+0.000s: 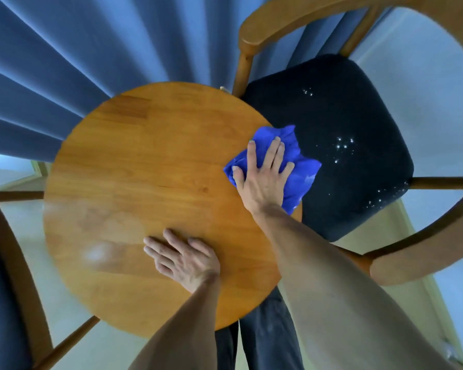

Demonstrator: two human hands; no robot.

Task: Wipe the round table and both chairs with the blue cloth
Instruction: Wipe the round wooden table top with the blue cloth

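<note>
The round wooden table [134, 166] fills the middle of the view. My right hand [262, 177] presses flat on the crumpled blue cloth [300, 177] at the table's right edge, where the cloth hangs partly over the rim. My left hand [183, 256] lies flat on the tabletop near its front, fingers spread, holding nothing. A wooden chair with a dark seat [340, 134] stands to the right; white crumbs speckle its cushion. Part of a second chair [14, 263] shows at the lower left.
Blue curtains [64, 62] hang behind the table. Pale floor [72, 329] shows under the table and chairs. Faint pale smears mark the tabletop's left front. My dark trousers [262, 340] are visible below the table's front edge.
</note>
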